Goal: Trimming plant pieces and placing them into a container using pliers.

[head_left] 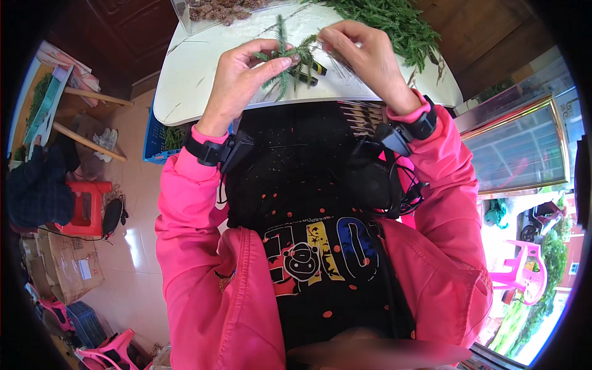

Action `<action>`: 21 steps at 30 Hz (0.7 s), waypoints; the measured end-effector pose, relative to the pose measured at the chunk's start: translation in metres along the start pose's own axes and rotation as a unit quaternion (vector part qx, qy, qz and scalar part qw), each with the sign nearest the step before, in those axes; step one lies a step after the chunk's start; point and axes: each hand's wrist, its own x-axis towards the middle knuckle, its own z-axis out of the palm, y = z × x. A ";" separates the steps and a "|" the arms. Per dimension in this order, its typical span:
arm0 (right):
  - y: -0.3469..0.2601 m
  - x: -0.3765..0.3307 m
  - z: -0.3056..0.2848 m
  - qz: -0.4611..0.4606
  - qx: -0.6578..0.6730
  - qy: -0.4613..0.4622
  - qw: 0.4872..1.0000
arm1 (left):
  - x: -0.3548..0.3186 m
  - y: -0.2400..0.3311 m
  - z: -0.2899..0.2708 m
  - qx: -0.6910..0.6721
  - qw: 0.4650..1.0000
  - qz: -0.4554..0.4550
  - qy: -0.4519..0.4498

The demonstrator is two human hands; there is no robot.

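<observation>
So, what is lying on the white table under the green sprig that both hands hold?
Under the green sprig, a black and yellow tool lies on the white table. The left hand and right hand cover part of the table, so anything beneath them is hidden.

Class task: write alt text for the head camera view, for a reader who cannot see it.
Seen from above, a person in a pink jacket holds a green sprig between the left hand and right hand over a white table. More green sprigs are piled at the table's far edge.
</observation>
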 end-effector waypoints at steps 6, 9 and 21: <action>-0.009 0.006 -0.014 -0.394 -0.383 0.073 0.832 | 0.000 -0.001 -0.001 -0.088 0.996 -0.005 -0.007; -0.001 0.003 -0.014 -0.401 -0.375 0.064 0.834 | 0.000 0.000 0.001 -0.075 0.997 -0.018 -0.016; -0.013 -0.009 -0.004 -0.013 -0.074 0.026 0.997 | 0.000 -0.006 -0.001 0.050 0.997 0.050 -0.015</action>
